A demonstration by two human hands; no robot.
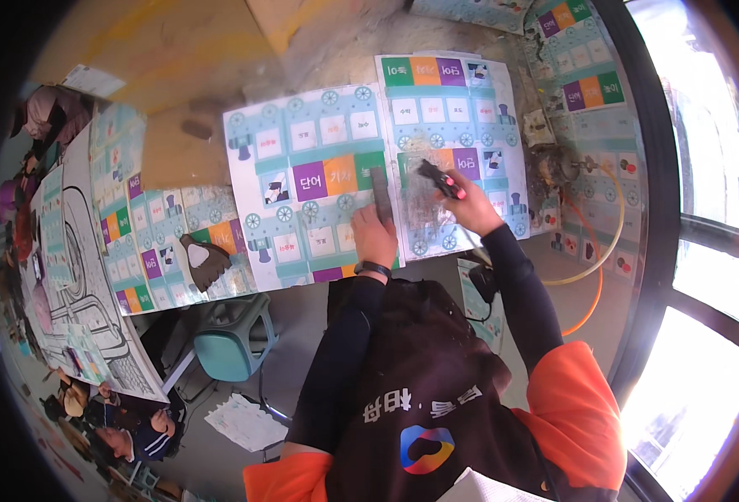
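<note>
My left hand (pixel 375 238) is closed on the near end of a grey flat bar (pixel 383 194), which points away from me over printed sheets. To its right, my right hand (pixel 472 207) grips a small black-and-pink handheld tool (pixel 446 180); its exact kind is unclear. The tool's dark tip lies over a grey, dusty patch (pixel 424 209) on the right printed sheet (pixel 503 100). The left printed sheet (pixel 244 188), with train pictures and coloured blocks, lies beside the bar. A dark band circles my left wrist.
A dark brown mitten-shaped piece (pixel 206 266) with a white spot lies left on the table. Cardboard (pixel 177 146) is behind it. A metal machine part (pixel 556 166) with yellow and orange hoses (pixel 591 305) stands right. A teal stool (pixel 227 347) is below the table; people are at far left.
</note>
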